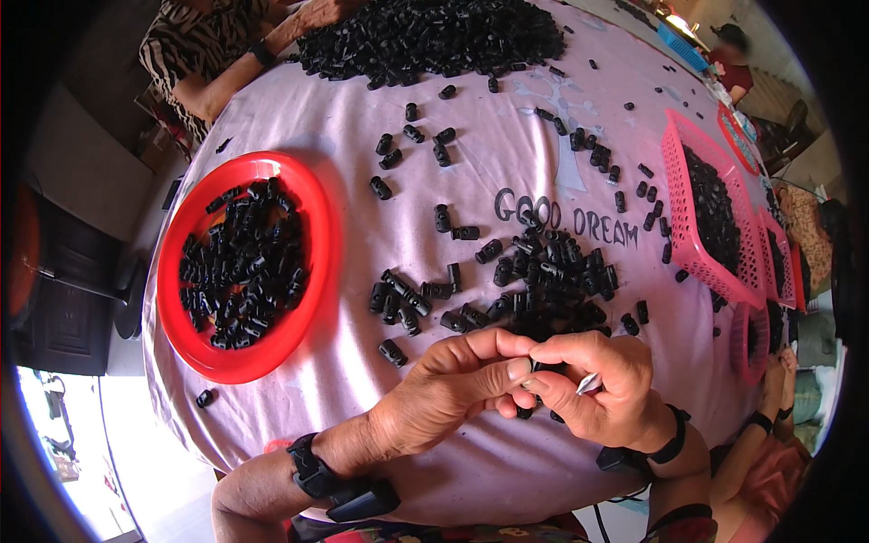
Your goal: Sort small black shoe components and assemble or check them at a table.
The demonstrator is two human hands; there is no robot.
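My left hand (462,376) and my right hand (602,385) meet over the near part of the table, fingertips almost touching. Between them they pinch a small black plastic cord lock (546,366), mostly covered by the fingers. A pointed silver metal tip (589,384) pokes out from my right hand; the rest of that tool is hidden. Just beyond my hands lies a heap of black cord locks (552,276), with several more scattered to its left. To the left, a red round tray (319,217) holds many of the same pieces.
A large black pile (434,36) covers the far side, where a person in a striped top (186,45) reaches in. Pink baskets (701,249) of black parts stand at the right. Another person's hands (778,376) show at the right edge. A pink cloth (362,136) covers the table.
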